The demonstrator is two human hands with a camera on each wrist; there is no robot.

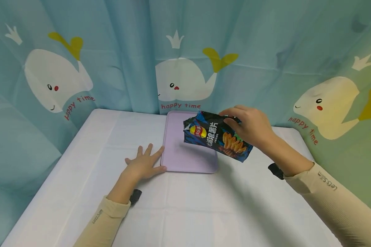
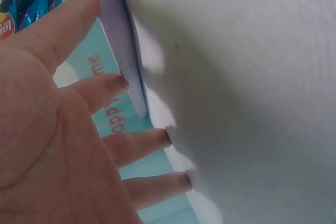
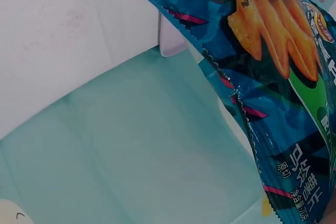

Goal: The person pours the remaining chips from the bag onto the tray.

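Note:
A dark blue and black bag of potato chips (image 1: 214, 135) hangs tilted above a pale purple tray (image 1: 188, 164). My right hand (image 1: 248, 125) pinches the bag's upper edge between thumb and fingers. In the right wrist view the chip bag (image 3: 252, 77) fills the right side, with little of the hand showing. My left hand (image 1: 143, 163) lies with fingers spread at the tray's left side, thumb and index finger touching its edge. The left wrist view shows the left hand (image 2: 68, 129) with straight fingers, the nearest ones against the tray's rim (image 2: 118, 40).
A white-covered table (image 1: 185, 216) lies under the tray. Behind it and along both sides hangs a blue-green curtain (image 1: 130, 68) printed with whales, close to the table's back edge. The bag's shadow falls on the tray.

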